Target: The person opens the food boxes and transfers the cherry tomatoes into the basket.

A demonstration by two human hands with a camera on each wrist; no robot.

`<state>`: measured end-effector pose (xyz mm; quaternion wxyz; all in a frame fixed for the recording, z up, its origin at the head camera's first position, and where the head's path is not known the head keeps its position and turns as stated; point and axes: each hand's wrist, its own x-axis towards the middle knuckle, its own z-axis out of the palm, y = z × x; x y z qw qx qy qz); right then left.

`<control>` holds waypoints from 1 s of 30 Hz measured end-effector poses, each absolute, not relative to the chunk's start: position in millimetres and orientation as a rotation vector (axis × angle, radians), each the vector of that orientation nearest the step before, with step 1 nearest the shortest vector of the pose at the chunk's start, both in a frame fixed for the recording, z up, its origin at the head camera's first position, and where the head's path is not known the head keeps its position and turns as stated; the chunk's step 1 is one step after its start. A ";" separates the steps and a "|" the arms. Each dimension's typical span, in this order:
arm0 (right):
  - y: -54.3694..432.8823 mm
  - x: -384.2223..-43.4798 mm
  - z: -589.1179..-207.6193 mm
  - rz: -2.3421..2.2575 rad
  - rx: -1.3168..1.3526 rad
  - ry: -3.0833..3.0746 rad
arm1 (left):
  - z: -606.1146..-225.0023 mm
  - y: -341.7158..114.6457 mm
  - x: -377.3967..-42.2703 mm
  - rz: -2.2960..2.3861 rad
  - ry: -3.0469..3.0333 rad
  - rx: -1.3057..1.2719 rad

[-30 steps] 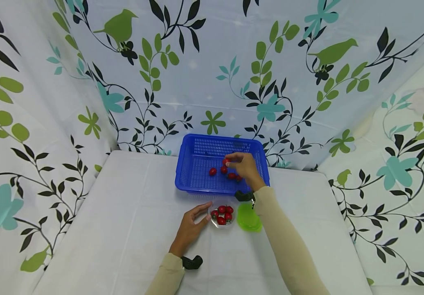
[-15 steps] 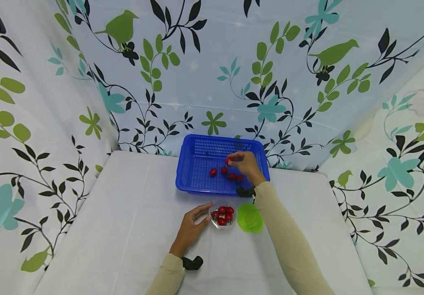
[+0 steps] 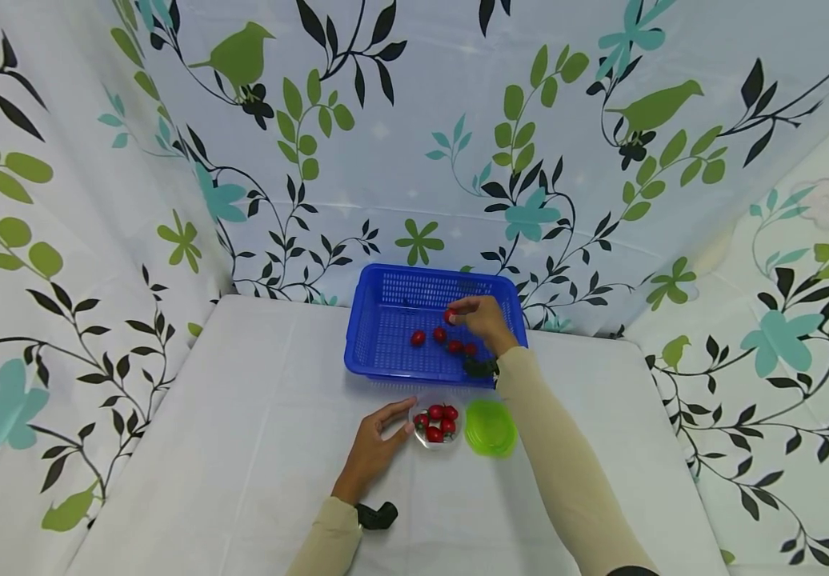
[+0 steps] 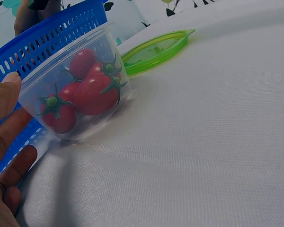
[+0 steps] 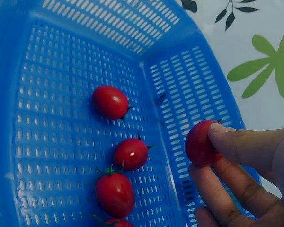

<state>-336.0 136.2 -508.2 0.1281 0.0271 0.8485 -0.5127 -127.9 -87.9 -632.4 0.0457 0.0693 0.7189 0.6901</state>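
Note:
My right hand (image 3: 482, 319) pinches a small red tomato (image 5: 200, 143) between thumb and fingers, over the right part of a blue perforated basket (image 3: 378, 370). Several more tomatoes lie on the basket floor, one of them (image 5: 110, 102) set apart from the row. On the table in front of the basket stands a clear plastic container (image 4: 104, 42) with several tomatoes (image 4: 95, 94) inside, green stems showing. My left hand (image 3: 374, 440) rests at the container's left side, thumb tip right at the rim and the other fingers spread loosely beside it.
A translucent green lid (image 3: 490, 429) lies flat on the white table, just right of the container. Behind the basket hangs a patterned cloth (image 3: 414, 144) with leaves and birds; more of it rises along both sides of the table.
My right hand has drawn the pinched tomato slightly to the right, away from the others in the basket. The left hand stays at the container.

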 end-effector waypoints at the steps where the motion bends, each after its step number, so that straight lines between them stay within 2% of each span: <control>1: 136.3 -337.2 -508.5 -1.483 0.084 2.466 | -632.6 -87.9 -127.9 2.108 2.197 0.213; 30: 136.9 -358.6 -530.8 -1.289 0.120 2.438 | -626.9 -88.1 -125.6 2.110 2.157 0.182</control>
